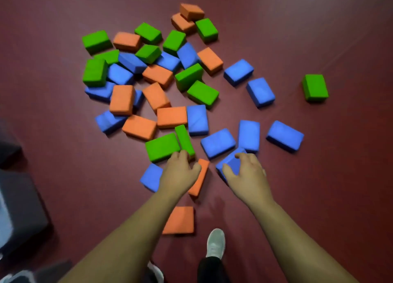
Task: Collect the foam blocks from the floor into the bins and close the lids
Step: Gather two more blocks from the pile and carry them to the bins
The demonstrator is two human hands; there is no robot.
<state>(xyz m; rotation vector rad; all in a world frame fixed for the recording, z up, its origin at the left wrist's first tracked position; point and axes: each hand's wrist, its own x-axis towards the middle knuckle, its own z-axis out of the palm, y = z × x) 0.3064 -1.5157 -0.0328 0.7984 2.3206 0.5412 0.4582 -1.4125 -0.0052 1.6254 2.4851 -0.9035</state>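
**Right hand on a blue block, left hand between green and orange**

The right hand (pixel 244 172) clasps a blue block (pixel 230 162), with the thumb on its near-left face and the fingers curled over its far edge. The block is tipped up off the floor (pixel 319 176) with one corner raised. Most of its length is hidden under the palm, so its long axis cannot be told.

The left hand (pixel 179 172) sits at 9 o'clock from it. Its fingers are bent against the near end of a green block (pixel 184 139) that stands on edge, with its long axis running 11 to 5 o'clock. Its thumb touches an orange block (pixel 202 176), also on edge, running 1 to 7 o'clock. Whether that hand holds either one cannot be told.

Blurred dark boxes (pixel 19 208), probably the bins, lie toward 8 o'clock. The left hand is therefore nearer to them, and the blue block would likely have to cross the body.
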